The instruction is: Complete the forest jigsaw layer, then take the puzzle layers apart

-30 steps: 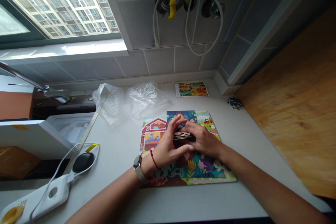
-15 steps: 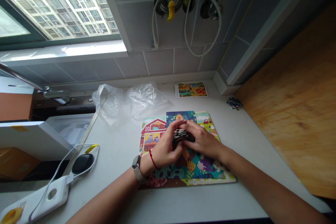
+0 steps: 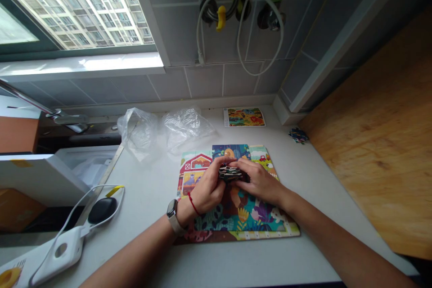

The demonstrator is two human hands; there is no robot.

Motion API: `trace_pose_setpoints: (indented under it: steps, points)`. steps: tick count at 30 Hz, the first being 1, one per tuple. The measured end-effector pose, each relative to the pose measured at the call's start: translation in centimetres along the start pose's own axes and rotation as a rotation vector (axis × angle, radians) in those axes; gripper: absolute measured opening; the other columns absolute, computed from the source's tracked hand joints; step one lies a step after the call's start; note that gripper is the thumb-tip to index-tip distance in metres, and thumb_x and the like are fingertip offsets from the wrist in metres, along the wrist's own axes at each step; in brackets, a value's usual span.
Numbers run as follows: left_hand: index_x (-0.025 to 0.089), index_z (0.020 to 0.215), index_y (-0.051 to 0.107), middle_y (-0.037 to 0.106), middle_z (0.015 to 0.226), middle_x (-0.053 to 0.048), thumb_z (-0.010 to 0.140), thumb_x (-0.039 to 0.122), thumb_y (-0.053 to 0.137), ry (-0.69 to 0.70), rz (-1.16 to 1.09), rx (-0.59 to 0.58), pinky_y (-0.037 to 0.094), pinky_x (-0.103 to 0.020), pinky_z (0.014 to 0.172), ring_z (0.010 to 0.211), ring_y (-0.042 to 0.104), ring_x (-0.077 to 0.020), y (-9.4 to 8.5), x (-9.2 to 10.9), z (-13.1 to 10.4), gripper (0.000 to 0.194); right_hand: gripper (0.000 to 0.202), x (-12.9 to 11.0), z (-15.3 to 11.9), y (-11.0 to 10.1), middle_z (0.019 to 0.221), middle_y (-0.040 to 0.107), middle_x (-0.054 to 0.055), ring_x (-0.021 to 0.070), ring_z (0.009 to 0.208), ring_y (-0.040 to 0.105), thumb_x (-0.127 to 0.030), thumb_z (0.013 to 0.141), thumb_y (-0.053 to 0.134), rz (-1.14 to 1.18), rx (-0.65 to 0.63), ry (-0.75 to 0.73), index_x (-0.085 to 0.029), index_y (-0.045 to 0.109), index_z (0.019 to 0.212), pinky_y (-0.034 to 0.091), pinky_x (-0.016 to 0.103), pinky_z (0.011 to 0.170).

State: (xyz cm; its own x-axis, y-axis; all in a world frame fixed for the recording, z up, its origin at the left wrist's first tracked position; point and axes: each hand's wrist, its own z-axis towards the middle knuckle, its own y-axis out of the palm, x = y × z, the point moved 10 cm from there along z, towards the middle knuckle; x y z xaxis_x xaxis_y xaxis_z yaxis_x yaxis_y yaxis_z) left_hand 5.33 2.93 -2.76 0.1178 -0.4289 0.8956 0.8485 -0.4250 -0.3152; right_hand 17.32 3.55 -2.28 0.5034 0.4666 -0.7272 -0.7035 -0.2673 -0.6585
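The head view has a stack of thin, dark pieces [image 3: 230,174], probably puzzle pieces, held just above the middle of the illustrated board [image 3: 189,175], its layered edges facing the wearer. The left hand [image 3: 209,184] closes around one end, fingers curled and thumb tucked in on the near side; the right hand [image 3: 259,181] grips the opposite end, thumb below and fingers over the top. The gap between the hands is narrow, filled by the stack.

The layers look uneven, so the likeliest trouble is slippage: if one hand eased off or the two pressed unequally, pieces from the middle could slide out and scatter over the board. Too hard a squeeze from both ends might make the stack bow and spring apart. Several fingertips are hidden, so how firmly each one bears cannot be told.

A blue-toned panel [image 3: 229,222] lies on top of the board, jutting past its far edge; a dropped piece or a low wrist could nudge it askew. Dark fallen pieces might also be hard to spot against its colours.

Beyond the board's far right corner sits a small pile of pieces [image 3: 298,135], which strays could get mixed with. Past the board's far edge lie a picture card [image 3: 245,117] and, farther left, a crumpled plastic bag [image 3: 187,128] that could hide anything skidding under it.
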Motion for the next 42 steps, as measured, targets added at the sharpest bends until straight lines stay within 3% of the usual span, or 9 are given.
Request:
trace_pose_setpoints:
  steps: [6, 10, 13, 18, 23, 28, 32, 36, 42]
  points:
    - [0.023, 0.144, 0.045, 0.061, 0.143, -0.012, 0.092, 0.017, 0.063, -0.038, 0.056, 0.058, 0.049, -0.048, 0.115, 0.132, 0.06, -0.0295, -0.6, 0.2, 0.3, 0.056, 0.03, 0.3, -0.1, -1.6, 0.109, 0.076, 0.007, 0.023, 0.096, 0.072, -0.021, 0.09, 0.076, 0.077, 0.07, 0.03, -0.022, 0.071, 0.119, 0.058, 0.036, 0.088]
    - [0.023, 0.125, 0.059, 0.071, 0.121, -0.008, 0.095, 0.025, 0.067, -0.088, 0.116, 0.123, 0.055, -0.041, 0.099, 0.11, 0.068, -0.0252, -1.0, -0.7, 0.4, 0.032, 0.025, 0.7, -0.2, -2.7, 0.103, 0.077, 0.005, 0.0208, 0.086, 0.071, -0.033, 0.089, 0.081, 0.094, 0.108, 0.069, -0.024, 0.072, 0.111, 0.057, 0.033, 0.081]
    - [0.022, 0.114, 0.063, 0.073, 0.112, -0.006, 0.095, 0.024, 0.066, -0.061, 0.148, 0.17, 0.055, -0.039, 0.094, 0.103, 0.069, -0.0232, -1.4, -0.5, 0.5, 0.02, 0.035, 1.5, -0.4, -3.5, 0.1, 0.075, 0.003, 0.0187, 0.078, 0.068, -0.038, 0.086, 0.085, 0.074, 0.13, 0.112, -0.025, 0.071, 0.115, 0.057, 0.032, 0.075]
    - [0.021, 0.109, 0.066, 0.073, 0.102, -0.004, 0.095, 0.029, 0.068, -0.081, 0.157, 0.157, 0.054, -0.034, 0.083, 0.092, 0.067, -0.0211, -1.3, -0.3, 0.6, 0.016, 0.05, 3.0, -0.4, -5.5, 0.125, 0.069, 0.008, 0.0246, 0.107, 0.069, -0.035, 0.083, 0.085, -0.081, 0.088, 0.146, -0.027, 0.069, 0.13, 0.058, 0.039, 0.095]
    - [0.021, 0.108, 0.068, 0.073, 0.112, -0.008, 0.093, 0.024, 0.068, 0.045, 0.187, 0.023, 0.054, -0.038, 0.096, 0.11, 0.066, -0.0255, 0.4, 0.7, 0.5, 0.016, 0.039, 5.2, 0.4, -7.1, 0.128, 0.069, 0.011, 0.0293, 0.122, 0.066, -0.039, 0.093, 0.071, -0.231, 0.142, 0.263, -0.023, 0.071, 0.129, 0.053, 0.046, 0.109]
    - [0.021, 0.108, 0.068, 0.073, 0.111, -0.008, 0.095, 0.027, 0.069, 0.081, 0.223, -0.013, 0.054, -0.037, 0.093, 0.105, 0.067, -0.025, 0.9, 0.6, 0.5, 0.015, 0.054, 6.4, 3.4, -4.5, 0.142, 0.067, 0.015, 0.0306, 0.135, 0.061, -0.033, 0.088, 0.077, -0.361, -0.105, 0.294, -0.019, 0.068, 0.14, 0.044, 0.046, 0.119]
    - [0.022, 0.108, 0.067, 0.074, 0.106, -0.007, 0.094, 0.027, 0.07, 0.142, 0.243, -0.043, 0.053, -0.036, 0.092, 0.101, 0.068, -0.0246, 1.3, 0.8, 0.5, 0.016, 0.066, 7.4, 5.9, -4.5, 0.128, 0.074, 0.014, 0.03, 0.116, 0.072, -0.029, 0.076, 0.088, -0.425, -0.185, 0.364, -0.019, 0.07, 0.138, 0.054, 0.043, 0.105]
    - [0.02, 0.106, 0.068, 0.075, 0.102, -0.007, 0.094, 0.028, 0.069, 0.174, 0.262, -0.074, 0.052, -0.036, 0.092, 0.101, 0.069, -0.0258, 1.8, 0.9, 0.5, 0.015, 0.056, 8.1, 7.5, -4.8, 0.109, 0.079, 0.01, 0.0304, 0.103, 0.074, -0.028, 0.066, 0.095, -0.492, -0.25, 0.424, -0.022, 0.08, 0.12, 0.057, 0.041, 0.095]
    - [0.021, 0.106, 0.069, 0.075, 0.101, -0.007, 0.092, 0.031, 0.072, 0.189, 0.231, -0.009, 0.052, -0.036, 0.092, 0.098, 0.07, -0.0255, 1.2, 0.9, 0.5, 0.017, 0.04, 7.5, 8.6, -3.9, 0.108, 0.08, 0.01, 0.0285, 0.1, 0.074, -0.027, 0.072, 0.091, -0.493, -0.347, 0.417, -0.02, 0.083, 0.111, 0.056, 0.037, 0.091]
